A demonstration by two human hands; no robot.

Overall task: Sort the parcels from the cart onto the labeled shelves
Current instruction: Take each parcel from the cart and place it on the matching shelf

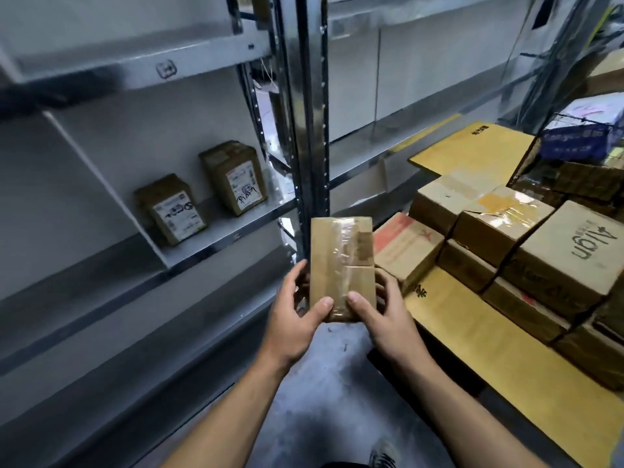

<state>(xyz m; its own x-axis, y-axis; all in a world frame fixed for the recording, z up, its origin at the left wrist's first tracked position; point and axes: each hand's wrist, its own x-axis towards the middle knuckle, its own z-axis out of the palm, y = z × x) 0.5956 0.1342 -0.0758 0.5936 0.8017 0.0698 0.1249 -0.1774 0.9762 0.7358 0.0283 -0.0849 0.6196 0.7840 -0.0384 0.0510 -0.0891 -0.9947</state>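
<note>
Parcel first: a small, flat brown cardboard parcel (341,265), banded in clear glossy tape, stands upright in mid-air. Both hands hold it by its lower end, in front of the racking and not on any shelf. The left hand (297,309) clamps the left edge, thumb pressed on the near face and fingers curled behind. The right hand (381,309) mirrors it on the right edge. No address label shows on the face turned to the camera (it may be on the far side), so its destination cannot be read.

Just beyond the parcel rises a dark steel upright (312,130). To its left, a grey metal shelf (236,231) carries two small brown boxes with white scribbled labels (170,209), standing on end and apart from each other. To the right, a stack of taped cardboard cartons (506,238) sits on a yellow-brown cardboard sheet (489,349), near the right hand.

Several things could go wrong, as I judge it. The grip is low and the tape looks slick, so the parcel could pivot out from under the thumbs during a turn. Swung left, it could clip the upright. Set down carelessly, it could topple the standing boxes. Shelved with the label unread, it would land in the wrong place.
</note>
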